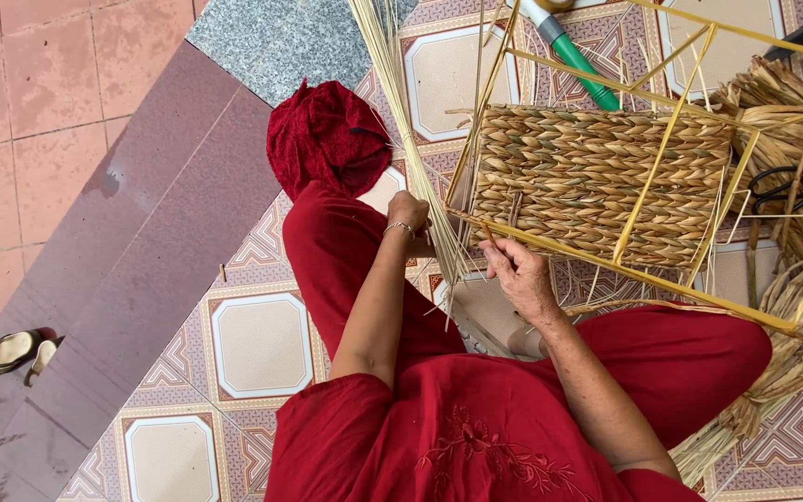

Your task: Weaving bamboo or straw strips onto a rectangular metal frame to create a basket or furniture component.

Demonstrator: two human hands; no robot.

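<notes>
Head view: left hand point(408, 212) fingers grip straw strands point(392, 84); right hand point(522, 274) fingers pinch woven panel point(597, 181) edge

Patterned tile floor point(262, 344) under straw bundles point(792, 372)

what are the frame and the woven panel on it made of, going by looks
Frame: thin straight rods with a smooth yellow coat, likely painted metal wire. Woven panel: dried plant fibre, perhaps seagrass or straw, twisted into braided tan-green rows with a matte, rough surface. Loose stalks of it pass by the left hand.

Red clothes point(476, 428), a yellow frame point(662, 149) around tan plaited weave point(587, 177), floor tiles point(262, 344) patterned cream and maroon.
</notes>
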